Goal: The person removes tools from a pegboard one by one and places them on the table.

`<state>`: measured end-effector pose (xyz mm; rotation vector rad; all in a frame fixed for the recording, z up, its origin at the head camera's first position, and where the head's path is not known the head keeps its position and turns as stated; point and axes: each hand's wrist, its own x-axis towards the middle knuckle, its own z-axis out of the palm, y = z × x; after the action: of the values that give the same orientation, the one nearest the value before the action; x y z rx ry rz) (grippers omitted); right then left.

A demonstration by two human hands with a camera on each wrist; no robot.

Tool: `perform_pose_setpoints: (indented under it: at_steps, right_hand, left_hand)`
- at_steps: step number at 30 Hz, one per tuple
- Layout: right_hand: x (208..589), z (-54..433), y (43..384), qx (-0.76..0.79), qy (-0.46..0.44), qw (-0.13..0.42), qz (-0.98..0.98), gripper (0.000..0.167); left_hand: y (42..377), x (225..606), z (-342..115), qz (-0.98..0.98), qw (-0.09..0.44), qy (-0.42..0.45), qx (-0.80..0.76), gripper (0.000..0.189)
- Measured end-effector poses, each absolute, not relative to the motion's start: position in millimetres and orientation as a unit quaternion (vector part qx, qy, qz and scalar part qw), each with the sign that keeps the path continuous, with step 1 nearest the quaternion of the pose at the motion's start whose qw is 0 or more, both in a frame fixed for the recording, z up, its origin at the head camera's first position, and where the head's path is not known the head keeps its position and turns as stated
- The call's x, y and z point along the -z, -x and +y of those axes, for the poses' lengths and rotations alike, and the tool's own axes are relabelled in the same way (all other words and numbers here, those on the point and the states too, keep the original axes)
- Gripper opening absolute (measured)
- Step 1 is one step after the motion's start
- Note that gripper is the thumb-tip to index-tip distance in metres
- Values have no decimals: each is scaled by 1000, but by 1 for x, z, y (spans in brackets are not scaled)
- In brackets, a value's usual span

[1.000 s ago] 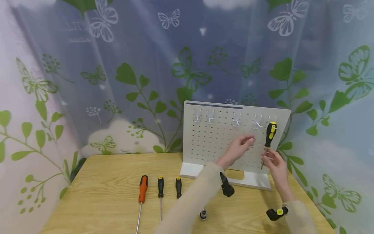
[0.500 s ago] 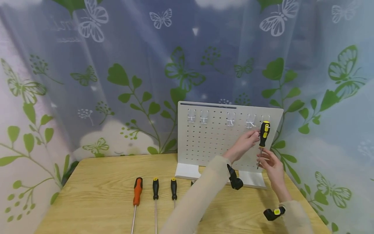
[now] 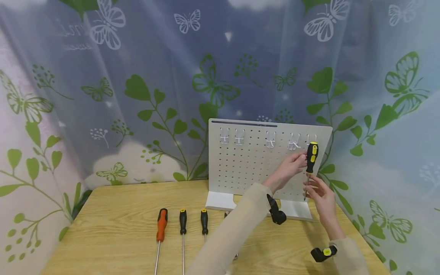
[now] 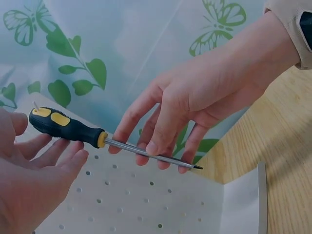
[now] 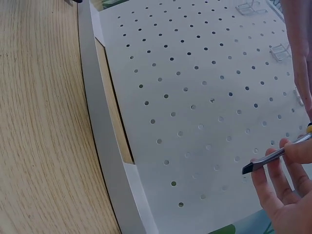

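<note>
A black-and-yellow flat-tip screwdriver hangs at the right side of the white pegboard, handle up. The tip of a white hook shows through the hole in its handle end in the left wrist view. My right hand pinches the metal shaft between thumb and fingers, just above the dark tip. Beside the handle is my left hand. Its fingers lie extended along the handle's side, seemingly touching it, and the thumb stands near the handle end without a visible grip.
Several clear hooks line the pegboard's top. On the wooden table lie an orange-and-black screwdriver and two black-handled ones, the left and the right. My left sleeve partly covers another metal tool. A patterned curtain hangs behind.
My left hand has moved right and up to the screwdriver's handle. The right hand stays on the shaft. The head view has shifted slightly.
</note>
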<state>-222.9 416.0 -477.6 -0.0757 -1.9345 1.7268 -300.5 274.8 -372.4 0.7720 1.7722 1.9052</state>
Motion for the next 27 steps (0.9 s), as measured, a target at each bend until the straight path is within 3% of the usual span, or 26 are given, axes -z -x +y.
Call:
perform_pose_setpoints:
  at_steps: [27]
  right_hand:
    - [468, 405, 200, -618, 30, 284, -732, 39]
  left_hand:
    - [281, 365, 258, 622, 216, -287, -695, 45]
